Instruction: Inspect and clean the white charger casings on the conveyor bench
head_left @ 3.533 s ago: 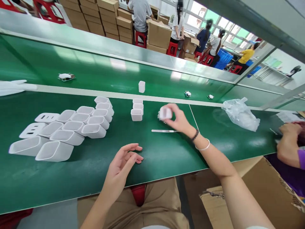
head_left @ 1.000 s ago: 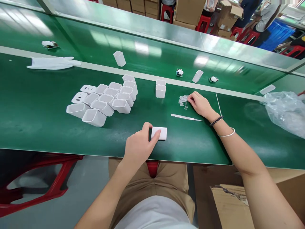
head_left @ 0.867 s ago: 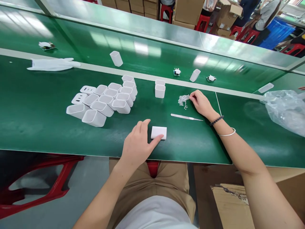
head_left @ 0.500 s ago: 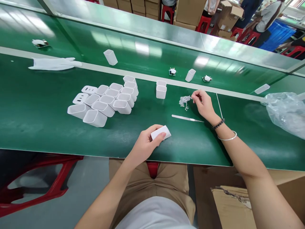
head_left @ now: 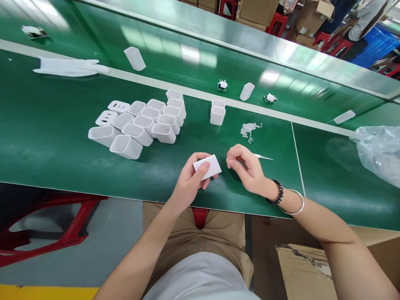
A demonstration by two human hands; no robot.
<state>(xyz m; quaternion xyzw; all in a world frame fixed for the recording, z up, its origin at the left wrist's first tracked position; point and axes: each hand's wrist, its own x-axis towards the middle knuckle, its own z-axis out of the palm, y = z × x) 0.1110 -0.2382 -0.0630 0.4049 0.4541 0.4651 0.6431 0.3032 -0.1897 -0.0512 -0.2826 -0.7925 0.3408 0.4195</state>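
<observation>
My left hand (head_left: 191, 177) is closed around a white plastic charger housing (head_left: 212, 166), thumb on its upper face; a small dark slot shows near one corner. Just to the right, my right hand (head_left: 246, 166) has thumb and fingertips pinched together, and whatever they hold is too small to make out. Behind that hand lie the tweezers (head_left: 264, 157), mostly hidden with only the pointed end showing. Beyond them is a scattered pile of small clear pieces (head_left: 248, 129) on the green bench.
At left stands a cluster of open white housings (head_left: 142, 121), two with slotted faces. Two more housings (head_left: 218, 115) stand mid-bench. Farther back are a white glove (head_left: 70, 67), small circuit boards (head_left: 222, 86) and loose housings (head_left: 247, 91). A clear plastic bag (head_left: 379, 150) lies at right.
My right hand has left the pile of clear pieces and come down-left beside the housing, still pinched. The left hand has turned the housing slightly. The camera view has shifted.
</observation>
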